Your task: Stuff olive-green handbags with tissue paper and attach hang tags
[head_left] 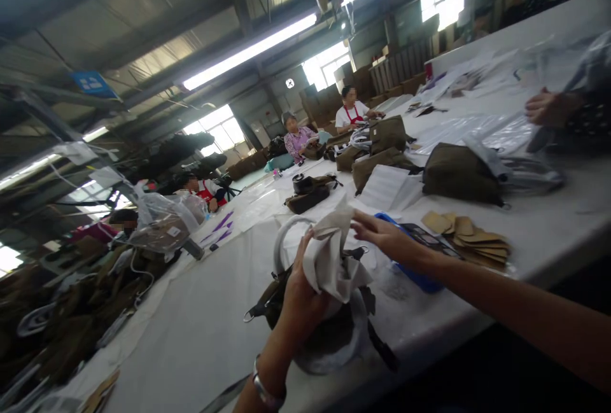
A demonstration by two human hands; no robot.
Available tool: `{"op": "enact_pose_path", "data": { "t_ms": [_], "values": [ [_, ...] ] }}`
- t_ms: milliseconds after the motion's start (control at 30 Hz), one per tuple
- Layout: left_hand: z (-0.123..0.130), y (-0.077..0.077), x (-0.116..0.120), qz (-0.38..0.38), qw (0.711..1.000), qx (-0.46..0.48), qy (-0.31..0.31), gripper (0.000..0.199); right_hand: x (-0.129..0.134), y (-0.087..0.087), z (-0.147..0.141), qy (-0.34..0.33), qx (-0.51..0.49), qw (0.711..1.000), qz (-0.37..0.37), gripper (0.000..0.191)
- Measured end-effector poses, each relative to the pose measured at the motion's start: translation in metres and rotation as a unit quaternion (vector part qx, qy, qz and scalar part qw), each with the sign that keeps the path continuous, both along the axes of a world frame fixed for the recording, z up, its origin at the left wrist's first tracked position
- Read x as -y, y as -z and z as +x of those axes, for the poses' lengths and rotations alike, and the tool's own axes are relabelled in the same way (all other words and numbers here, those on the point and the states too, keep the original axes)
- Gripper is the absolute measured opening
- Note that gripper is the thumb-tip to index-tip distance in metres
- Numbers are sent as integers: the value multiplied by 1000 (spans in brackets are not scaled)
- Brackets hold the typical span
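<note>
A dark olive bag (329,336) with metal rings and pale grey trim stands on the white table in front of me. Crumpled white paper (329,260) sticks up out of its top. My left hand (303,298) is closed round the near left side of the paper, thumb pointing up along it. At the paper's upper right edge is my right hand (377,235), its fingers stretched out and slightly apart. Whether those fingertips touch the paper I cannot tell. The bag's lower left side is partly hidden by my left hand.
Right of the bag lie a blue tray (420,279) and tan card pieces (470,238). More olive bags (461,174) stand farther along the table (191,330). A co-worker's hand (554,107) is at the right; other people sit at the far end. Dark bags are heaped at the left.
</note>
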State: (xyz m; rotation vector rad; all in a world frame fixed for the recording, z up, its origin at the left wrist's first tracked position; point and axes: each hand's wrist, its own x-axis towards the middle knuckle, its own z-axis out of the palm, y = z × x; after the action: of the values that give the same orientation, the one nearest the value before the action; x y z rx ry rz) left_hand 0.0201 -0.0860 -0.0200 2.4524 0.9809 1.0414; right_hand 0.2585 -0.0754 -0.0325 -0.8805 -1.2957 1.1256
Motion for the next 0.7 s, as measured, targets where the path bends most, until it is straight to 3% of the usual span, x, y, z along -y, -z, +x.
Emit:
{"op": "enact_pose_path", "data": {
  "t_ms": [67,133,200,300,367,467,533,600,700],
  "values": [
    [4,0,-3,18,1000,-15,-3,76,2,-4,-15,-165,11,986,3,65],
    [2,0,-6,35,999,-11,-9,67,2,-6,-22,-245,47,968,34,58],
    [-4,-1,-7,33,999,-2,-21,61,-1,1,-22,-195,134,967,97,53],
    [-18,-6,-6,19,999,2,-38,59,-5,26,-15,-94,266,946,160,45],
    [-24,-11,-4,12,999,-25,-38,55,-2,46,-14,-106,316,924,187,35],
    [-24,-22,-1,17,993,-115,-9,54,5,65,-19,-118,402,874,247,50],
    [-19,-31,2,15,983,-179,28,55,7,67,-21,-80,474,826,296,49],
    [-12,-38,3,-8,970,-237,60,52,8,63,-22,-39,521,786,331,36],
    [-3,-41,1,-86,940,-322,79,40,13,52,-24,-3,533,765,361,20]
  ]
}}
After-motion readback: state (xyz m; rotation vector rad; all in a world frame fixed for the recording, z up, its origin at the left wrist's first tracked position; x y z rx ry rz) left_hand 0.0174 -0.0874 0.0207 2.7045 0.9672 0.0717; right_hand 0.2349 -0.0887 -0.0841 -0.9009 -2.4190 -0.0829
